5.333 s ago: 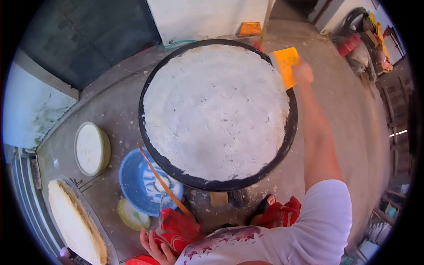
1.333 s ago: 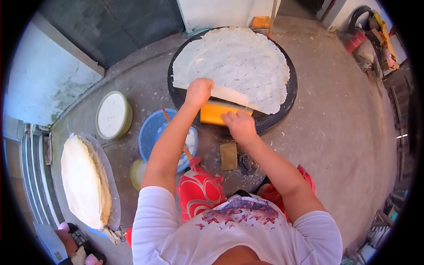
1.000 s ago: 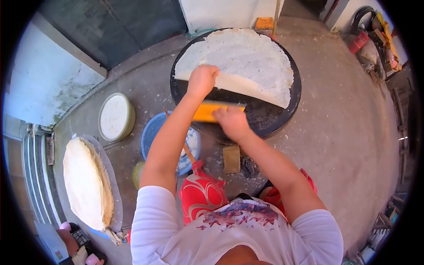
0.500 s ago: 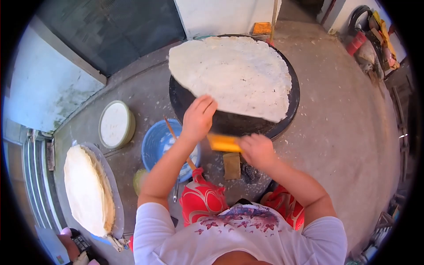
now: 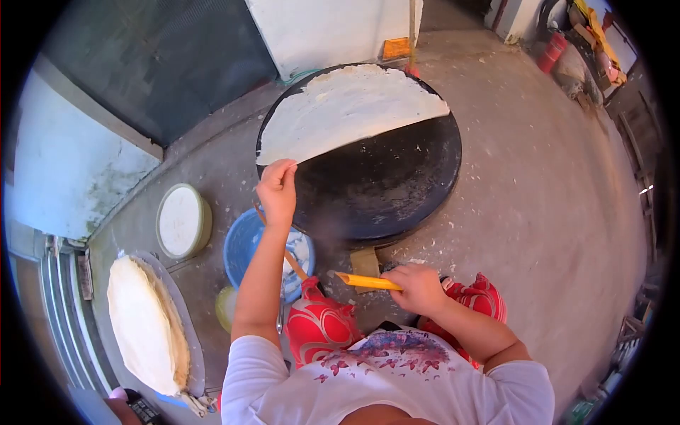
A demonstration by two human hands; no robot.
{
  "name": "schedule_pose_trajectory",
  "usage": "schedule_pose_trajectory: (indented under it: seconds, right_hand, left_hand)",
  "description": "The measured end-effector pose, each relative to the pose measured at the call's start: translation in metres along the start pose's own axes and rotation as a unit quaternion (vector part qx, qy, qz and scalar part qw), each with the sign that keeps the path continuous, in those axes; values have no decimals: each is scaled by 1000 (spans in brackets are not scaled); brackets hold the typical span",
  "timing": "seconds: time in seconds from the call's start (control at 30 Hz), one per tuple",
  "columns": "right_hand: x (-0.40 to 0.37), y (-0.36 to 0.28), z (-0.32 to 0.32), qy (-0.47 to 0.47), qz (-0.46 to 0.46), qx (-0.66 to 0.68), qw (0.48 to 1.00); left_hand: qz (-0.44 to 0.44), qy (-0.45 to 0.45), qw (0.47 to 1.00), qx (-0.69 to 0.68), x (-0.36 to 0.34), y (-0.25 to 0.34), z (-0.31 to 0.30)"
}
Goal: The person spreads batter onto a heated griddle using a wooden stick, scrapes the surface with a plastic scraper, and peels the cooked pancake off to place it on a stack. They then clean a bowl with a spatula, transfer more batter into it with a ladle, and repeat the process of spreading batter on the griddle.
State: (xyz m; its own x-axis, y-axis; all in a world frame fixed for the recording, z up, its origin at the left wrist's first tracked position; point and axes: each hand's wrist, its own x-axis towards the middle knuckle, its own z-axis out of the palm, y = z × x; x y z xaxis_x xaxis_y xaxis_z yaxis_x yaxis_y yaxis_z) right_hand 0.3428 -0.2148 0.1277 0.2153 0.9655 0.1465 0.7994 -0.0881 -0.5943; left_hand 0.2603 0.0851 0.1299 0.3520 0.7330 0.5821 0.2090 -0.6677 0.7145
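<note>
A thin pale flatbread [image 5: 347,110] lies folded in half over the far side of a round black griddle [image 5: 382,191]. My left hand [image 5: 278,185] pinches its near left corner at the griddle's edge. In my right hand [image 5: 416,287] is a yellow scraper [image 5: 368,281], held low in front of my lap and pointing left, apart from the griddle. The near half of the griddle's dark surface shows bare, with small pale crumbs on it.
Left of me stand a blue basin [image 5: 237,244] with a wooden stick [image 5: 294,263] across it and a tub of white batter [image 5: 180,221]. A stack of flatbreads [image 5: 145,326] lies on a round board. A brown block [image 5: 366,263] sits before the griddle.
The flatbread, spread over most of the griddle before, now covers only its far half. My left hand has moved left and slightly forward; my right hand with the scraper has drawn back toward me.
</note>
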Motion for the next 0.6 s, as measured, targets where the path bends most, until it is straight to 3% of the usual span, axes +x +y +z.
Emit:
schedule_pose_trajectory:
  seconds: [0.07,0.1,0.17,0.23,0.27,0.33,0.37,0.43,0.5,0.53,0.57,0.6]
  right_hand:
    - [0,2,-2,5,-4,0,1000]
    - [0,3,-3,0,-9,0,1000]
    - [1,2,-7,-5,-14,4,1000]
    - [2,-2,-14,-28,-28,8,999]
    - [2,-3,-15,-26,-28,10,999]
    - [1,-5,-17,-42,-40,11,998]
    - [1,-6,-18,-41,-40,12,998]
    - [0,-7,-19,-28,-42,41,998]
    - [0,-3,-22,-34,-17,51,998]
    - [0,-2,-21,-38,10,58,998]
    - [2,-2,-23,-40,5,59,997]
    - [4,-3,-25,-9,49,108,993]
  left_hand:
    - [86,-4,996,34,-3,13,-6]
    - [88,-4,996,34,-9,16,-6]
    - [177,-63,978,91,-29,22,-6]
    - [208,-111,967,94,-58,12,-5]
    - [209,-112,967,95,-73,5,-8]
    - [173,-226,952,117,-99,-4,-16]
    - [173,-226,951,118,-107,-5,-22]
    - [108,-307,942,82,-120,-7,-38]
    - [110,-267,946,147,-134,-21,-40]
    - [-36,-113,982,147,-135,-20,-37]
    - [-180,47,973,140,-136,-22,-35]
    - [-326,119,933,93,-147,-67,-29]
